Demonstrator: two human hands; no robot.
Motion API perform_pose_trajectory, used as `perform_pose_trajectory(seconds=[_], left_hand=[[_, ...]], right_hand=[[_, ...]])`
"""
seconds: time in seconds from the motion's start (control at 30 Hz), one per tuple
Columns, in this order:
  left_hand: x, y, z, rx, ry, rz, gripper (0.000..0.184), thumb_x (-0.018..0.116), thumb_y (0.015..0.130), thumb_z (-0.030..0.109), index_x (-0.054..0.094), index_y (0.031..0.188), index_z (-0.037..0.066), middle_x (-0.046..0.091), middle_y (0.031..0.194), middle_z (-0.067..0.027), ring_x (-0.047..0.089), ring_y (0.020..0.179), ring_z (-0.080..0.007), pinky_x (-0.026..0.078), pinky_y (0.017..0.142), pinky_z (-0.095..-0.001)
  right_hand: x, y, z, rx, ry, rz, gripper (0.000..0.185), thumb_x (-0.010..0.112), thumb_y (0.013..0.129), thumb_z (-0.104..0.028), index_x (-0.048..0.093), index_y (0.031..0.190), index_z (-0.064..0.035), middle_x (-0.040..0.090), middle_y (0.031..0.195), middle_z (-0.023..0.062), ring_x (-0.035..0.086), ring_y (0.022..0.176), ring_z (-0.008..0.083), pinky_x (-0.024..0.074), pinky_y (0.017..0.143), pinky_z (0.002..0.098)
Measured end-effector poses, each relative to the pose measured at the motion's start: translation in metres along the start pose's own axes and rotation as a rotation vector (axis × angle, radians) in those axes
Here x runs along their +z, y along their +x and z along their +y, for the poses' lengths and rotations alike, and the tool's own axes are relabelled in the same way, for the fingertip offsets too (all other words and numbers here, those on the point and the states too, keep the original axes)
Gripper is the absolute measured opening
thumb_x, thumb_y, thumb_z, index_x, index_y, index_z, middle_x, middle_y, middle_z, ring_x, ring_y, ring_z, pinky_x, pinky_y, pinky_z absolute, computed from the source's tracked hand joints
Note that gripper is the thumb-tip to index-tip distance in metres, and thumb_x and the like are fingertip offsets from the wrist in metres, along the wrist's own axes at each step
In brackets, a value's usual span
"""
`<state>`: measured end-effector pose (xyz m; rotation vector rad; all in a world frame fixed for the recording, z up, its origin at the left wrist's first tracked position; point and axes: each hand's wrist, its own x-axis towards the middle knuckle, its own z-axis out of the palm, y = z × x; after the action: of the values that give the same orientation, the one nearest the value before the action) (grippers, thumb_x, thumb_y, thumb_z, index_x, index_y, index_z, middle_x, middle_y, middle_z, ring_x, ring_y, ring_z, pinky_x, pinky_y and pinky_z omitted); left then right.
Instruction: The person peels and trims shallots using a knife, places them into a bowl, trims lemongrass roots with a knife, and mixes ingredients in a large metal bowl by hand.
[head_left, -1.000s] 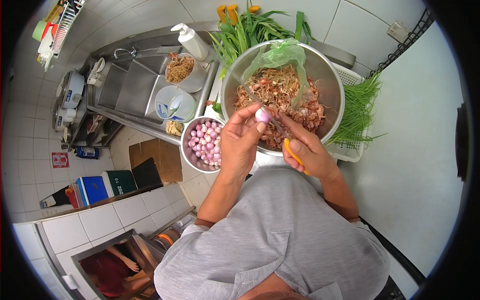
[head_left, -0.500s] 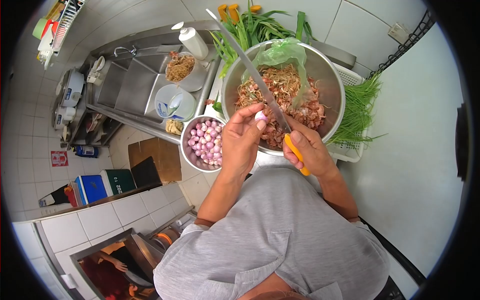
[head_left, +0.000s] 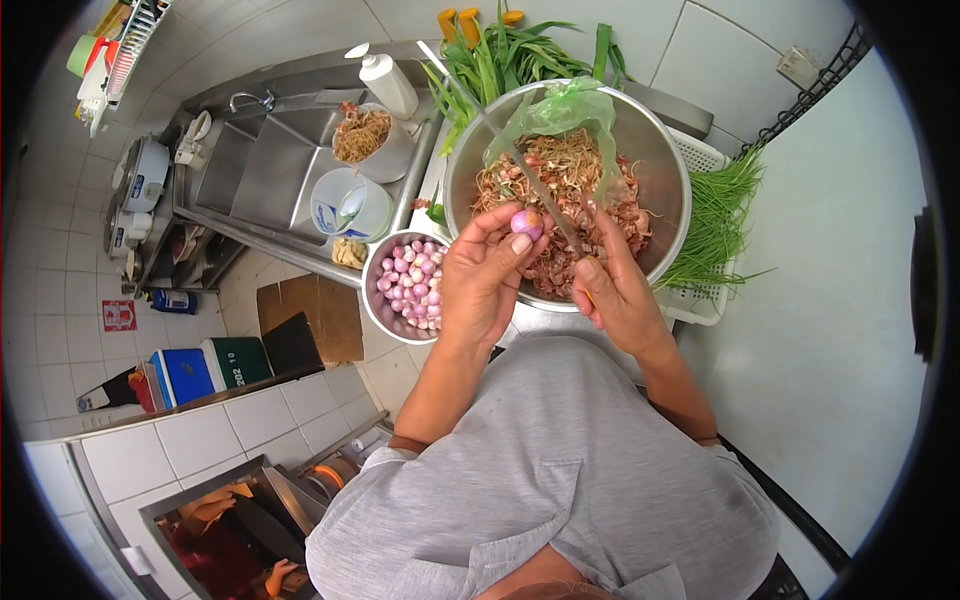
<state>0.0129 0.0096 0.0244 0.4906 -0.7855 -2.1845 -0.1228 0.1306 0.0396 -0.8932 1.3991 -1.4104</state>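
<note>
Between the thumb and fingers of my left hand is a small purple shallot. My right hand grips a long knife by its handle, which is mostly covered by the fingers. The blade slants up and left, passing just right of the shallot. Both hands are above the near side of a big steel bowl filled with reddish skins and roots. A green plastic bag lies inside its far rim. Left of my left hand, a smaller steel bowl contains many peeled shallots.
On the left is a steel sink with a pump bottle, a tub of roots and a clear container. Leafy greens stand behind the big bowl. Green stalks lie in a white basket on the right.
The shallot has turned in my left fingers and shows more of its purple side. My right fingers have shifted upward, and the knife blade has rolled more edge-on. Another person's arms have moved at lower left.
</note>
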Motion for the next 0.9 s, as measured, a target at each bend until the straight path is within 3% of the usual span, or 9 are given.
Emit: perform_pose_trajectory(seconds=[0.07, 0.2, 0.3, 0.4, 0.5, 0.57, 0.6, 0.7, 0.9], left_hand=[[-0.002, -0.001, -0.001, 0.007, 0.011, 0.005, 0.031, 0.064, 0.091, -0.005, 0.057, 0.122, -0.001, 0.066, 0.114, -0.0125, 0.066, 0.106, -0.0222, 0.056, 0.098, -0.037], [-0.006, -0.002, -0.003, 0.003, 0.031, -0.029, 0.031, 0.065, 0.092, -0.004, 0.058, 0.122, -0.001, 0.066, 0.114, -0.0113, 0.067, 0.104, -0.0195, 0.058, 0.093, -0.0351], [-0.006, -0.004, -0.003, 0.015, 0.027, -0.03, 0.032, 0.066, 0.091, -0.003, 0.059, 0.123, -0.002, 0.067, 0.114, -0.0107, 0.067, 0.102, -0.0182, 0.059, 0.088, -0.0328], [-0.004, -0.006, -0.004, 0.034, 0.049, -0.021, 0.033, 0.068, 0.09, -0.002, 0.06, 0.123, -0.003, 0.068, 0.112, -0.0105, 0.068, 0.1, -0.0177, 0.058, 0.085, -0.0311], [-0.004, -0.006, -0.005, 0.054, 0.104, -0.011, 0.036, 0.072, 0.088, 0.003, 0.062, 0.122, -0.004, 0.07, 0.109, -0.0104, 0.068, 0.099, -0.0184, 0.056, 0.087, -0.0315], [-0.006, -0.007, -0.005, 0.063, 0.127, -0.006, 0.039, 0.075, 0.087, 0.007, 0.062, 0.123, -0.005, 0.072, 0.108, -0.0103, 0.069, 0.099, -0.0193, 0.055, 0.09, -0.0322], [-0.008, -0.007, -0.006, 0.085, 0.137, -0.016, 0.039, 0.075, 0.087, 0.007, 0.063, 0.122, -0.005, 0.072, 0.109, -0.0105, 0.069, 0.099, -0.0192, 0.055, 0.09, -0.0323], [-0.005, -0.01, -0.006, 0.126, 0.154, -0.039, 0.04, 0.075, 0.087, 0.007, 0.063, 0.122, -0.004, 0.071, 0.11, -0.0108, 0.069, 0.099, -0.019, 0.055, 0.09, -0.0321], [-0.004, -0.013, -0.01, 0.229, 0.221, -0.025, 0.033, 0.073, 0.087, -0.001, 0.064, 0.118, -0.005, 0.069, 0.113, -0.0118, 0.067, 0.102, -0.0188, 0.055, 0.09, -0.0311]], right_hand=[[0.001, 0.0, 0.001, -0.138, -0.032, -0.024, 0.065, 0.051, 0.105, -0.035, 0.027, 0.154, -0.0004, 0.048, 0.066, -0.0018, 0.044, 0.058, 0.0055, 0.039, 0.054, 0.0226], [-0.002, -0.001, 0.004, -0.119, -0.024, -0.075, 0.067, 0.053, 0.103, -0.034, 0.026, 0.155, -0.002, 0.049, 0.07, -0.0016, 0.045, 0.061, 0.0055, 0.0401, 0.056, 0.0226], [-0.007, 0.001, 0.002, -0.09, -0.089, -0.134, 0.068, 0.056, 0.101, -0.034, 0.028, 0.155, -0.0025, 0.053, 0.074, 0.0018, 0.047, 0.061, 0.0072, 0.0422, 0.057, 0.0251], [-0.006, 0.003, 0.002, -0.255, -0.24, -0.142, 0.068, 0.058, 0.1, -0.033, 0.032, 0.154, -0.0024, 0.057, 0.075, 0.0063, 0.051, 0.061, 0.012, 0.0451, 0.06, 0.0283], [-0.006, 0.001, -0.009, -0.204, -0.263, -0.164, 0.066, 0.058, 0.099, -0.035, 0.035, 0.152, -0.0024, 0.06, 0.079, 0.0113, 0.056, 0.062, 0.0168, 0.0467, 0.063, 0.0309], [-0.009, 0.001, -0.009, -0.135, -0.325, -0.202, 0.065, 0.056, 0.1, -0.035, 0.036, 0.152, -0.0029, 0.067, 0.097, 0.0164, 0.06, 0.064, 0.0196, 0.0487, 0.065, 0.0303], [-0.009, 0.001, -0.009, -0.135, -0.325, -0.202, 0.065, 0.056, 0.1, -0.035, 0.036, 0.152, -0.0029, 0.067, 0.097, 0.0164, 0.06, 0.064, 0.0196, 0.0487, 0.065, 0.0303], [-0.008, 0.001, -0.008, -0.09, -0.315, -0.225, 0.064, 0.055, 0.1, -0.035, 0.036, 0.151, -0.002, 0.066, 0.119, 0.0181, 0.063, 0.067, 0.0206, 0.0512, 0.069, 0.0301], [-0.001, 0.0, -0.01, -0.262, -0.319, -0.143, 0.061, 0.053, 0.102, -0.034, 0.038, 0.149, 0.0001, 0.067, 0.124, 0.0174, 0.066, 0.07, 0.0187, 0.0532, 0.072, 0.0297]])
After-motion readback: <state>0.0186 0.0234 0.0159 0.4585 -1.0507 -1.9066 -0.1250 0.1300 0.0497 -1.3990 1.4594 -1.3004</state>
